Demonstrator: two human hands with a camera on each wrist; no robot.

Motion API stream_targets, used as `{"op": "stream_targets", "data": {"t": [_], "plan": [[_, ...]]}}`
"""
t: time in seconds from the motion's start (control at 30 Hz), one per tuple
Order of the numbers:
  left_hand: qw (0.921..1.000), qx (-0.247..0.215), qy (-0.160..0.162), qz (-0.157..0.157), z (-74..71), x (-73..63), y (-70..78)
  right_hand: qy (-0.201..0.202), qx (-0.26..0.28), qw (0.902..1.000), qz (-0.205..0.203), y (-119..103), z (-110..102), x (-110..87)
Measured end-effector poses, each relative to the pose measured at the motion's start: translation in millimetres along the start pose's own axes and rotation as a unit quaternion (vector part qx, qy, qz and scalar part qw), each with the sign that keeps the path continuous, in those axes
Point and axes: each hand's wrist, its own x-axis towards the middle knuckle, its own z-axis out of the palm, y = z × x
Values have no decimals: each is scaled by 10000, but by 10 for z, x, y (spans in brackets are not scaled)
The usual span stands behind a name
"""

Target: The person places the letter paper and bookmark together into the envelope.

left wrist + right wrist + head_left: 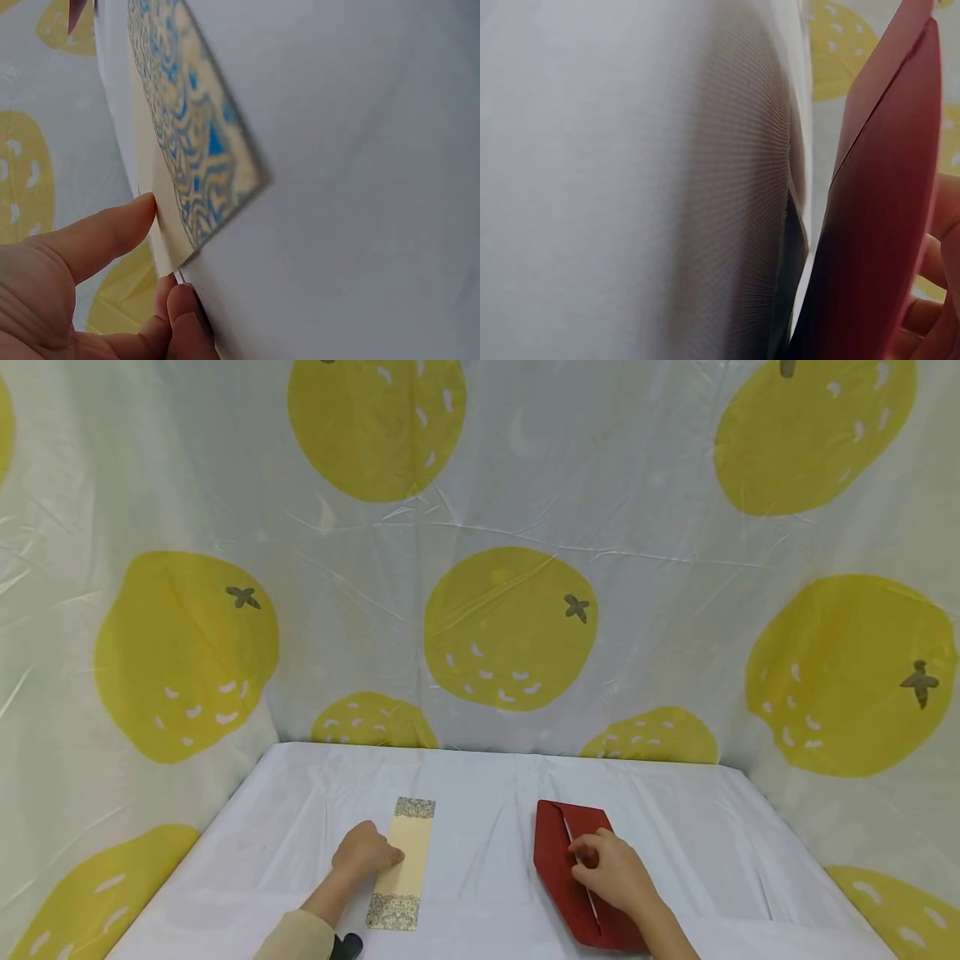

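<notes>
Cream card (411, 847), ends lace-patterned, pinched by left fingers (186, 311); red envelope (553, 860) gripped by right fingers (603, 847).

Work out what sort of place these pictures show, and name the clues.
Probably a makeshift screened workspace: a white-covered table enclosed at back and sides by hangings printed with yellow fruit shapes, plus a patterned card and a red envelope that suggest tabletop handwork.

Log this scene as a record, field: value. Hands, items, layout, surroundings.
left hand: pinches the edge of cream card
right hand: holds red envelope, exact grip partly hidden
card detail: patterned bands at both ends
layout: card left of envelope, apart
surface: white cloth
backdrop: white sheet, yellow fruit prints
</notes>
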Motion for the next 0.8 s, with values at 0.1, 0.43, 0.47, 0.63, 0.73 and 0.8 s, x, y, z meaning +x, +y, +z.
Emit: {"op": "stream_targets", "data": {"t": [0.1, 0.43, 0.47, 0.63, 0.73, 0.8], "plan": [[9996, -264, 72, -38, -8, 8, -19, 13, -12, 10000, -6, 6, 3, 3], [9817, -1874, 320, 71, -22, 42, -114, 39, -28, 10000, -17, -10, -3, 1], [9791, -2011, 297, 67, -33, 41, -118, 41, -43, 10000, -23, -12, -4, 1], [9666, -2560, 141, -51, -114, 17, -114, 41, -36, 10000, -47, -21, -7, 0], [9599, -2803, 1, -83, -149, 5, -105, 33, -5, 10000, -31, -26, -12, -3], [9550, -2964, -120, -50, -164, -7, -93, 28, 7, 10000, -17, -28, -17, -4]]}}
